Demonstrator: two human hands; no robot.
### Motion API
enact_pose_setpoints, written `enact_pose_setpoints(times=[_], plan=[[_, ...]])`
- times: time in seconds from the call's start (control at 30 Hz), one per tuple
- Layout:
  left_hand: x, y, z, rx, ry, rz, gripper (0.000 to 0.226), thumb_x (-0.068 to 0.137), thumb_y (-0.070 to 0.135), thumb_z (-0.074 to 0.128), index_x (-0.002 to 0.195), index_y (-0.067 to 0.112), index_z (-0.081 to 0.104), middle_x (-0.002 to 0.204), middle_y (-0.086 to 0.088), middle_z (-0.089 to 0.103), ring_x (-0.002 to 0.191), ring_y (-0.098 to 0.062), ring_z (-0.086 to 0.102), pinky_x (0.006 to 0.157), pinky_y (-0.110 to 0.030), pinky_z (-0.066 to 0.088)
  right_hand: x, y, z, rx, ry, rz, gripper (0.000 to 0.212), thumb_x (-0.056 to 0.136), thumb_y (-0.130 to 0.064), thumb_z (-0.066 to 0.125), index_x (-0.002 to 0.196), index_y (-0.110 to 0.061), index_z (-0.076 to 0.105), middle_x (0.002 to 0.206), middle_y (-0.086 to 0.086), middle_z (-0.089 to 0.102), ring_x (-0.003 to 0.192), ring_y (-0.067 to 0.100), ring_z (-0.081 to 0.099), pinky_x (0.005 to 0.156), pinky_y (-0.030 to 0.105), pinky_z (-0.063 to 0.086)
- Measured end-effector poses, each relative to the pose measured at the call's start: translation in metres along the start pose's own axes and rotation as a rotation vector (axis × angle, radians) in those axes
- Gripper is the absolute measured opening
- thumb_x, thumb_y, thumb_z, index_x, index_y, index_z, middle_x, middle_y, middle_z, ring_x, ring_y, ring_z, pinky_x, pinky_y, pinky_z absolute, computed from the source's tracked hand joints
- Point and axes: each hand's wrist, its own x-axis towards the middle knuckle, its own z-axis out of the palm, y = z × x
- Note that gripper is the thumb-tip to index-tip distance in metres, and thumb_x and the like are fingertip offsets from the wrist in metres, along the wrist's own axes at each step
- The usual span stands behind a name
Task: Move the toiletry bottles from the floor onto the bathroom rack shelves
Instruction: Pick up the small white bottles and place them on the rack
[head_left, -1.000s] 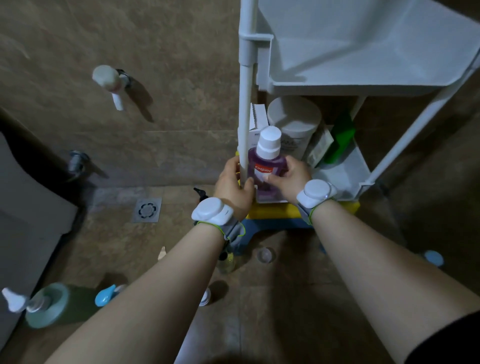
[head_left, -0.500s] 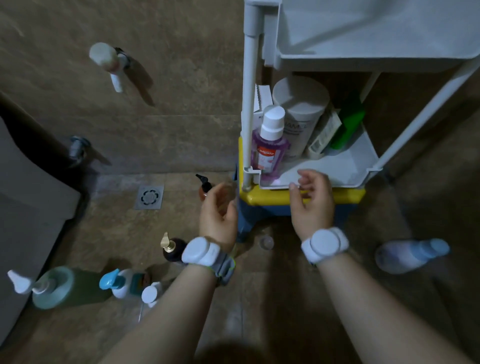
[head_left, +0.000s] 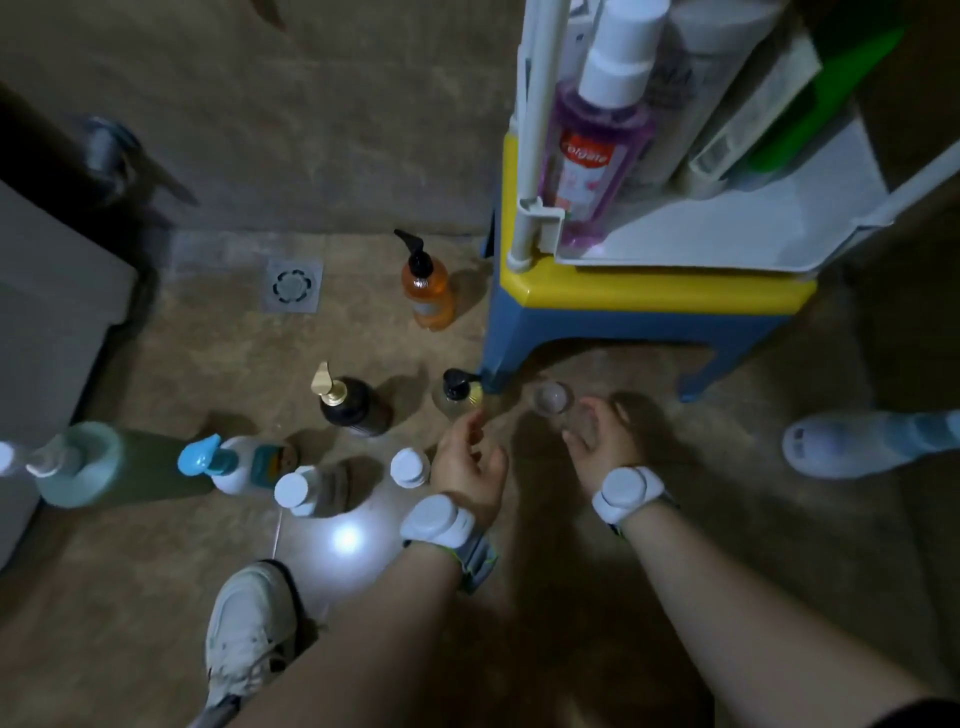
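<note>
Both hands are down low in front of the blue-and-yellow stool (head_left: 644, 301) now, empty and loosely open, a gap between them; the left hand (head_left: 470, 460) hovers just short of the small clear pump bottle (head_left: 460, 397) by the stool's near-left leg, the right hand (head_left: 605, 441) just short of a clear round-topped thing (head_left: 549, 400) under the stool's front edge, a cap or small jar, hard to tell in this gloom. Best play, I'd say: pinch the pump bottle by its body, not the nozzle, lift it straight up, keep it upright on the way to the white rack (head_left: 691, 244) sitting on top of the stool. Count on the floor: left of the stool I make it seven bottles, namely the orange pump (head_left: 427, 293), a dark gold-pump one (head_left: 353, 408), the clear one, two white-capped, a blue-pump white one and a big green one (head_left: 111, 465); one pale bottle (head_left: 862, 441) lying to the stool's right. On the rack, the purple mouthwash (head_left: 592, 140) stands at the front-left corner
</note>
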Motion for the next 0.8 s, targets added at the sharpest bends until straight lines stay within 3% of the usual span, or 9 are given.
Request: enact_pose_setpoints(times=[0.2,0.27,0.37,0.5,0.67,0.8], plan=[[0.018,-0.016,0.021,0.061,-0.081,0.038,0.054,0.087,0.022,0.058,0.138,0.02,0.039,0.136,-0.005,0.05,0.12,-0.019,0.051,0.101,-0.037,0.044,0.037,0.01,0.018,-0.152,-0.154,-0.007,0.056,0.083,-0.013,0.064,0.136,-0.014,0.044,0.139,0.017,0.042,0.125,0.035,0.045,0.106,0.031,0.033],[0.022,-0.021,0.026,0.072,-0.1,0.017,0.055,0.087,0.022,0.058,0.138,0.02,0.038,0.137,-0.006,0.048,0.122,-0.02,0.05,0.102,-0.038,0.044,0.049,0.015,0.028,-0.169,-0.198,0.006,0.063,0.082,-0.013,0.065,0.14,-0.015,0.039,0.142,0.018,0.037,0.127,0.037,0.043,0.108,0.035,0.035],[0.021,-0.029,0.034,0.052,-0.096,-0.001,0.057,0.086,0.019,0.059,0.139,0.018,0.037,0.137,-0.008,0.047,0.121,-0.02,0.05,0.101,-0.036,0.044,0.064,0.022,0.045,-0.196,-0.247,-0.016,0.075,0.081,-0.01,0.065,0.146,-0.017,0.028,0.151,0.018,0.024,0.138,0.036,0.03,0.114,0.037,0.028],[0.018,-0.041,0.038,0.012,-0.091,-0.024,0.058,0.086,0.017,0.06,0.139,0.019,0.037,0.137,-0.007,0.047,0.121,-0.018,0.049,0.098,-0.03,0.043,0.076,0.026,0.059,-0.304,-0.292,-0.074,0.073,0.085,-0.011,0.058,0.148,-0.018,0.021,0.156,0.014,0.013,0.145,0.03,0.012,0.116,0.033,0.018],[0.018,-0.052,0.038,0.007,-0.102,-0.052,0.058,0.086,0.017,0.061,0.139,0.02,0.037,0.136,-0.006,0.047,0.118,-0.015,0.049,0.096,-0.027,0.043,0.073,0.023,0.061,-0.378,-0.301,-0.042,0.061,0.087,-0.01,0.053,0.143,-0.025,0.035,0.147,0.016,0.03,0.132,0.035,0.032,0.106,0.033,0.028],[0.012,-0.058,0.037,0.008,-0.109,-0.056,0.057,0.086,0.016,0.06,0.138,0.02,0.038,0.134,-0.006,0.049,0.117,-0.016,0.051,0.097,-0.028,0.044,0.055,0.01,0.054,-0.312,-0.274,-0.031,0.059,0.083,-0.019,0.061,0.138,-0.026,0.041,0.141,0.014,0.034,0.122,0.04,0.042,0.099,0.034,0.037]])
